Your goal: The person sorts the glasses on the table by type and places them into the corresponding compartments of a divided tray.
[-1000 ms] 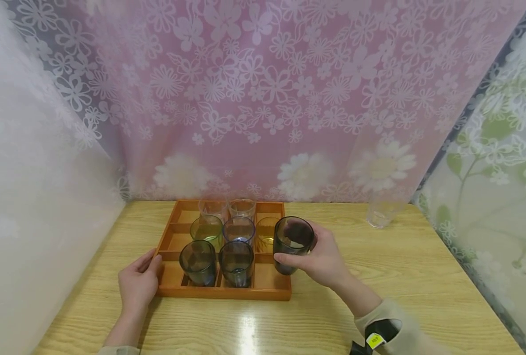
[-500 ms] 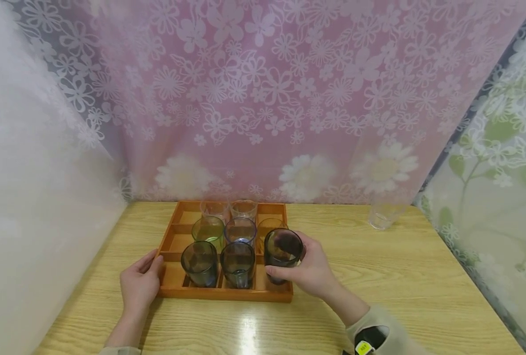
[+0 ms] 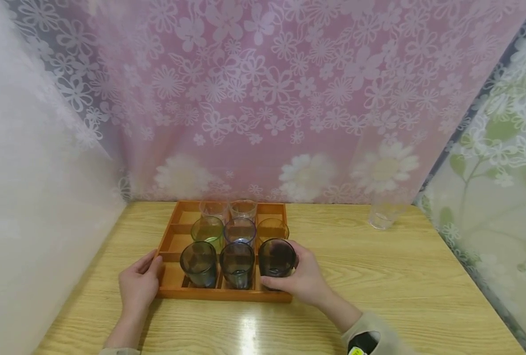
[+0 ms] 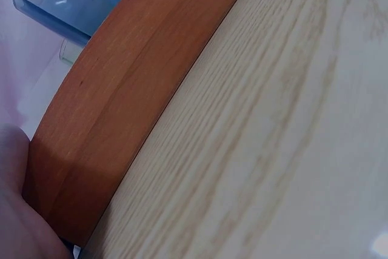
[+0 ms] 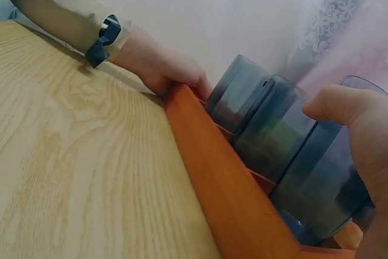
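Observation:
My right hand (image 3: 304,276) grips a dark grey drinking glass (image 3: 277,259) around its side, thumb in front. The glass stands upright in the front right compartment of a wooden divided tray (image 3: 225,294). In the right wrist view, the thumb lies across this dark glass (image 5: 327,174). My left hand (image 3: 139,282) holds the tray's left side near its front corner; the left wrist view shows that hand (image 4: 24,210) against the tray's wall (image 4: 115,107). Two more dark glasses, one left (image 3: 199,264) and one middle (image 3: 238,266), stand in the front row.
Behind them stand a green glass (image 3: 207,230), a blue-rimmed glass (image 3: 240,230) and a yellow glass (image 3: 273,229). Clear glasses (image 3: 243,209) occupy the back row. Another clear glass (image 3: 381,219) stands apart on the wooden table (image 3: 378,286), far right. A patterned curtain (image 3: 263,98) hangs behind.
My right hand has moved left and down, lowering the dark glass from above the tray's right edge into the front right compartment. The left hand has stayed on the tray.

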Motion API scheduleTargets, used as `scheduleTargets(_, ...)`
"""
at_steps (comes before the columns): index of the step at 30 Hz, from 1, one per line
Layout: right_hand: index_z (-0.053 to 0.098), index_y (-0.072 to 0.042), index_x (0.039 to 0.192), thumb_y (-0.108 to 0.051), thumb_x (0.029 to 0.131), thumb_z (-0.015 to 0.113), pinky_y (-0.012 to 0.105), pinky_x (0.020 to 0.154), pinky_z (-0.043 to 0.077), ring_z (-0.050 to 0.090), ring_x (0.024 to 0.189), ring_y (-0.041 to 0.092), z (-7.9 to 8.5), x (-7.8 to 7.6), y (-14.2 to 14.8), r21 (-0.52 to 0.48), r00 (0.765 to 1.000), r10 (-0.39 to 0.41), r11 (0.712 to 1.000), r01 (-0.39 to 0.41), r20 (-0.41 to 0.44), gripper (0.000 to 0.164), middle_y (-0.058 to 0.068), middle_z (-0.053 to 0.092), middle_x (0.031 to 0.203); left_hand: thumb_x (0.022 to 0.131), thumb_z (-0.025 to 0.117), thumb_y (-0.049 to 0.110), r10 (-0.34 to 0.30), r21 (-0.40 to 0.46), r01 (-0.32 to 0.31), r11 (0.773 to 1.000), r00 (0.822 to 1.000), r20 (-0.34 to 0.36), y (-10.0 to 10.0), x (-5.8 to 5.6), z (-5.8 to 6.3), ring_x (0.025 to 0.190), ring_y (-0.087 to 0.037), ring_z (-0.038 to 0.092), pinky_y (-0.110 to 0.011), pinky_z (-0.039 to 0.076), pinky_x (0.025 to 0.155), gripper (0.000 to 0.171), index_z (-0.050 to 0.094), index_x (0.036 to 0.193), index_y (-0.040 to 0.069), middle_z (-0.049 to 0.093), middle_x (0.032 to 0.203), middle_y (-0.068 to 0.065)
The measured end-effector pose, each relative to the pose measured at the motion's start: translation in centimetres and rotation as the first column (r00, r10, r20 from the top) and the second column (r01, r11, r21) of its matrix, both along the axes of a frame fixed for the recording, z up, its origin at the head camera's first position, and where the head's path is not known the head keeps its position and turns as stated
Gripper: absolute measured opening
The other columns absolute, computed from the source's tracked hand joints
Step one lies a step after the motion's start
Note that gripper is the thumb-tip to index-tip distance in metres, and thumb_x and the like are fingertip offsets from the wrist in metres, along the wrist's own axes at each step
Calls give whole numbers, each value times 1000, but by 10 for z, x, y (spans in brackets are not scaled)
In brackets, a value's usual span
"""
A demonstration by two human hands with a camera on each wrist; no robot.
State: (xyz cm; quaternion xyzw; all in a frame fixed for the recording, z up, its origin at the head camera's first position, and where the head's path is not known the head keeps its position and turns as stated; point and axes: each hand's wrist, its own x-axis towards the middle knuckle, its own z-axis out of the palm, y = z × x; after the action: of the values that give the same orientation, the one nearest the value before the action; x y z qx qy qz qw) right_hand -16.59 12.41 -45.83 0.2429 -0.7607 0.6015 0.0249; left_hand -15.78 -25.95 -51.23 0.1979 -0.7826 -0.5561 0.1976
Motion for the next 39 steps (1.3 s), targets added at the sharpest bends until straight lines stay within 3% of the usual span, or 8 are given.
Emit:
scheduleTargets(10, 71, -20, 130, -23, 72, 102, 45, 99, 54, 68, 113, 23, -14, -1, -3, 18, 1000, -21, 1000, 20, 20, 66, -4, 73, 121, 102, 74, 19, -1, 11, 1, 1000, 1000, 12, 1, 1, 1, 95, 18, 58, -5, 48, 78, 36, 73, 133, 0, 71, 126, -19)
scheduleTargets(13, 70, -17, 130, -22, 72, 102, 47, 99, 54, 68, 114, 26, -18, -1, -3, 9, 999, -18, 1000, 18, 32, 66, 0, 73, 122, 103, 73, 19, -3, 7, 2, 1000, 1000, 25, 1, 2, 2, 110, 0, 65, -4, 47, 79, 36, 72, 133, 0, 71, 127, -19)
scheduleTargets(16, 70, -17, 130, -22, 72, 102, 48, 100, 54, 68, 115, 27, -22, -2, -3, 7, 999, -17, 1000, 17, 29, 67, 2, 73, 123, 103, 72, 20, -5, 7, 5, 1000, 999, 48, 0, 3, 2, 124, -22, 63, -3, 46, 79, 37, 72, 135, 1, 70, 129, -19)
scheduleTargets(18, 70, -18, 131, -22, 72, 102, 48, 100, 54, 68, 115, 27, -23, -2, -3, 11, 999, -24, 1000, 24, 26, 67, 2, 73, 123, 104, 72, 21, -8, 7, 8, 1000, 999, 53, -1, 3, 2, 126, -28, 62, -3, 45, 79, 37, 71, 135, 1, 70, 129, -19)
scheduleTargets(21, 70, -19, 130, -22, 71, 102, 45, 100, 54, 68, 114, 25, -23, -3, -3, 15, 999, -37, 999, 37, 24, 68, 0, 74, 122, 103, 72, 21, -3, 5, 3, 1000, 998, 55, -1, 2, 1, 124, -21, 63, -4, 46, 80, 37, 72, 135, 2, 71, 128, -18)
scheduleTargets(29, 69, -22, 131, -20, 69, 103, 43, 101, 53, 68, 114, 23, -21, -3, -1, 21, 996, -38, 999, 36, 84, 71, -3, 73, 122, 102, 74, 19, 6, 17, -6, 1000, 1000, 29, -1, 0, 1, 98, 15, 58, -5, 48, 80, 36, 73, 133, 1, 71, 126, -18)
scheduleTargets(35, 67, -17, 133, -25, 68, 104, 46, 99, 54, 68, 111, 25, -15, -3, 4, 82, 996, -10, 997, 3, 85, 75, 2, 73, 123, 102, 74, 17, 13, 16, -13, 1000, 1000, 23, 1, 1, 5, 94, 19, 56, -5, 47, 79, 35, 74, 132, 1, 72, 124, -18)
scheduleTargets(39, 66, -16, 135, -24, 68, 103, 41, 101, 53, 68, 114, 22, -14, -3, 8, 87, 995, 5, 996, -14, 99, 76, 0, 72, 124, 102, 74, 17, 10, 15, -10, 1000, 1000, 27, 2, 1, 5, 94, 20, 56, -5, 47, 79, 35, 73, 132, 0, 71, 124, -18)
